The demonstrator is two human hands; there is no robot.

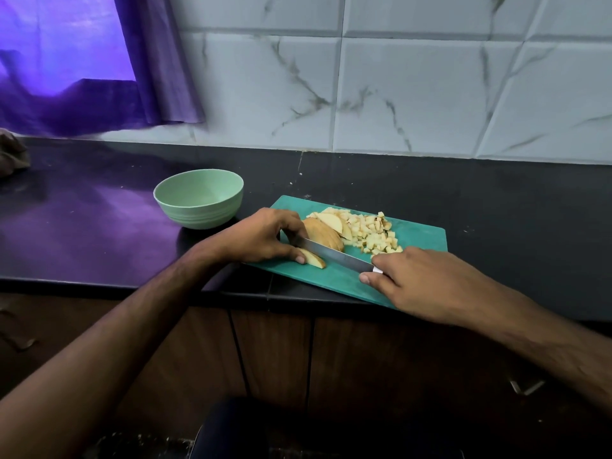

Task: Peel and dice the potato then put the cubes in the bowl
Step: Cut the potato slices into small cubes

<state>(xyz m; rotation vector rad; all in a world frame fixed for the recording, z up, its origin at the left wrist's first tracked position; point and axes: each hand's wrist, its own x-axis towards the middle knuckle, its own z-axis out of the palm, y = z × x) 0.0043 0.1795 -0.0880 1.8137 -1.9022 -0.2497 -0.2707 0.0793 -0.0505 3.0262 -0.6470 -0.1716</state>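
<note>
Right hand (420,283) grips the knife (334,255), blade slicing the potato (326,236) that the left hand (261,238) pinches on the board (420,236); many cubes (377,236) lie cut beside it, bowl (198,198) empty, so dicing is partway and transfer remains.

A green cutting board (417,240) lies on the dark counter (99,226). On the board, the left hand (261,236) holds a potato piece (323,236), and its thumb presses a thin slice (314,259) near the board's front edge. The right hand (420,283) grips the knife (334,253); the blade lies across the board between the potato piece and the slice. Diced cubes (374,233) lie in a heap behind the blade. A pale green bowl (198,200) stands just left of the board. A purple curtain (82,61) hangs far left of it.
</note>
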